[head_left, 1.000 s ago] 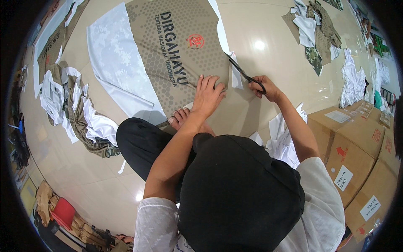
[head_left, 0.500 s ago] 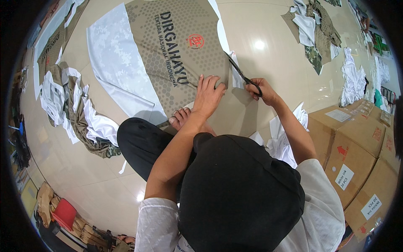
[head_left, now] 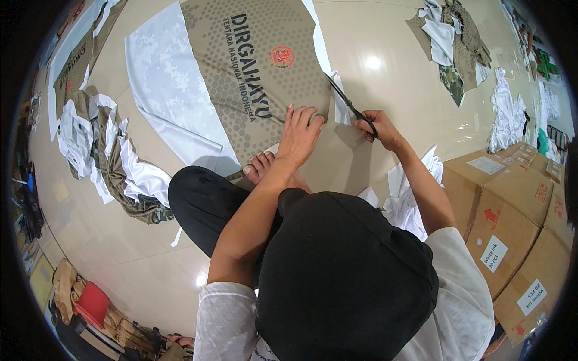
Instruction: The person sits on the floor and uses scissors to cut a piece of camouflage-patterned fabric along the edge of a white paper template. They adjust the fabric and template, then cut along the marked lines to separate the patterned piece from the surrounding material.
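The brown panel (head_left: pixel 265 66) looked like smooth, mostly matt cloth, a bit wrinkled at one end, and the pale camo piece (head_left: pixel 171 90) was smooth fabric too. Scissors (head_left: pixel 347 101) seemed to be dark metal. The floor (head_left: pixel 373 36) was properly glossy — bright glare spots on it. Boxes (head_left: pixel 512 192) were matt cardboard with papery labels (head_left: pixel 533 296), and the cap (head_left: pixel 346 271) — dull black cloth.

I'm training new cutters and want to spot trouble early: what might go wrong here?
The black scissors have their tips by the border between the brown cloth and its white margin, so a slip could nick the brown side.

The cloth is creased near the left hand resting on it, so it might shift and the cut could wander.

That hand lies fairly near the scissors; if the right hand swung them inward, it might be cut.
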### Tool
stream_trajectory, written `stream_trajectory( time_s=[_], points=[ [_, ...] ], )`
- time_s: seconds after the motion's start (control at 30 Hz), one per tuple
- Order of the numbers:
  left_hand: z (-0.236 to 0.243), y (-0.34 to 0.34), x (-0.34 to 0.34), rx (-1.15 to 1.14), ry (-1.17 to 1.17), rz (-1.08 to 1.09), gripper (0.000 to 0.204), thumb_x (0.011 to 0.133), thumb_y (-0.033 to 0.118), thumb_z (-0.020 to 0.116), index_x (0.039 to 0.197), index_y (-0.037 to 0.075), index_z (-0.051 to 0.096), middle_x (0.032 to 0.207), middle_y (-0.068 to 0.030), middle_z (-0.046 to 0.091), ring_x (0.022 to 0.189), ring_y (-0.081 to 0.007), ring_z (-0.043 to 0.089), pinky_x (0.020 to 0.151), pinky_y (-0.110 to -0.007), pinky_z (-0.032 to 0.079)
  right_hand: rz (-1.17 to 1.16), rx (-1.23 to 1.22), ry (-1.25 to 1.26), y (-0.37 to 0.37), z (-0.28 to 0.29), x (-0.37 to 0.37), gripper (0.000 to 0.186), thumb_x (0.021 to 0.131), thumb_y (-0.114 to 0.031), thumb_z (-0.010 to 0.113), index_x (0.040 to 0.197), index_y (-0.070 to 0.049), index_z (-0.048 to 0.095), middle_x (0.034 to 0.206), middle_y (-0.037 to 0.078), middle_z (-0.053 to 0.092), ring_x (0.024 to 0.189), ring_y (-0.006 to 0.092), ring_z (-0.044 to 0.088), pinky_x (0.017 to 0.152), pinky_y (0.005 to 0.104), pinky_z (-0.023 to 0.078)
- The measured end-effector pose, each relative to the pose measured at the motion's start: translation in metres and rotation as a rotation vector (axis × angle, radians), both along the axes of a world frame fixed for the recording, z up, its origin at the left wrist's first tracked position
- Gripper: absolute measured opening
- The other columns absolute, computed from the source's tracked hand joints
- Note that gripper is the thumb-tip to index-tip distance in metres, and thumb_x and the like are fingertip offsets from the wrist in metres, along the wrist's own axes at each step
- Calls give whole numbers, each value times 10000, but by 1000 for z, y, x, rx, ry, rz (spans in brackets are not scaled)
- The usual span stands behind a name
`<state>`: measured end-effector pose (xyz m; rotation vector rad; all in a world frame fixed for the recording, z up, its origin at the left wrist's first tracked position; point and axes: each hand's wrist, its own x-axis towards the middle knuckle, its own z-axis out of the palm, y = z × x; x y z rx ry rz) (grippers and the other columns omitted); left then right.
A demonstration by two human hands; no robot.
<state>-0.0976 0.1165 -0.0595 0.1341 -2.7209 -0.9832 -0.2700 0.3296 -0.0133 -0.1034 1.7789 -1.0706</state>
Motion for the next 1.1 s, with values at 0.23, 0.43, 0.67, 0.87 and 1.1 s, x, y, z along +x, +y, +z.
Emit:
stream_trajectory(
  time_s=[0.23, 0.43, 0.67, 0.87, 1.1],
  points=[
    [-1, 0, 0, 11, 4, -10, 180, 959, 159, 670, 1122, 100, 621, 1269, -88, 571, 1300, -304, 506, 1214, -608, 295, 22, 16, 27, -4, -6, -2, 276, 851, -279, 765, 766, -64, 613, 611, -8, 538, 499, 90, 496, 479, 259, 368],
    [-2, 0, 1, 9, 9, -17, 190, 957, 175, 677, 1122, 100, 621, 1272, -85, 573, 1300, -306, 506, 1212, -613, 295, -1, 21, 4, -9, -4, -1, 281, 856, -285, 773, 781, -66, 614, 611, -13, 533, 503, 88, 496, 482, 261, 369],
    [-3, 0, 1, -16, 2, -18, 195, 955, 199, 677, 1132, 126, 639, 1268, -63, 570, 1317, -282, 493, 1227, -598, 282, -19, 10, 0, -7, -11, 0, 282, 862, -283, 783, 783, -64, 625, 616, -10, 547, 503, 88, 503, 474, 256, 372],
    [-2, -1, 1, 2, 17, -23, 192, 957, 170, 671, 1130, 102, 621, 1284, -81, 575, 1311, -308, 504, 1215, -619, 294, -31, -5, 13, -6, -13, 4, 274, 866, -275, 781, 775, -64, 631, 615, -15, 547, 506, 83, 501, 470, 261, 379],
    [-2, -1, 2, 16, 14, -24, 191, 962, 160, 658, 1137, 100, 611, 1301, -81, 567, 1307, -309, 503, 1215, -623, 293, -82, -34, -5, -10, -14, 16, 261, 881, -257, 766, 775, -63, 628, 602, -22, 538, 498, 82, 496, 467, 256, 374]
  ],
)
